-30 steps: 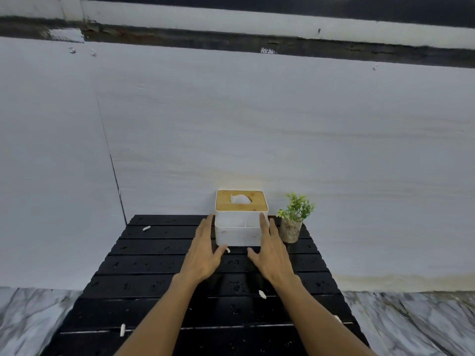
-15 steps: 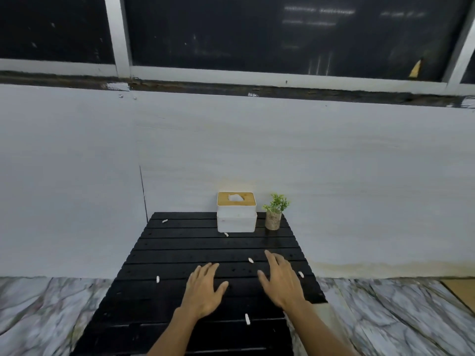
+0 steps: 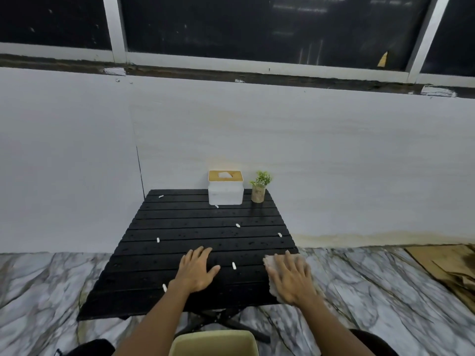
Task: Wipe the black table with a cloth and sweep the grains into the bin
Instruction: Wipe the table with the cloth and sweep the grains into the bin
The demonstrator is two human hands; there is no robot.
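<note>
My left hand [image 3: 196, 272]: flat on the counter [image 3: 180, 219] near its front edge, fingers [image 3: 205, 253] spread, holding nothing.
My right hand [image 3: 291, 278]: fingers spread, pressing the cloth [image 3: 268, 262] at the counter's right edge.
Grains [image 3: 234, 265]: scattered over the slats (one lies between my hands).
Bin [image 3: 213, 343]: below the front edge.
Far edge: tissue box [image 3: 225, 194], potted plant [image 3: 259, 187].

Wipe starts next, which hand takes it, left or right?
Right. The right hand lies flat on the cloth at the black table's right edge. The left hand rests bare on the slats. A grain lies between them, likely first to go.
</note>
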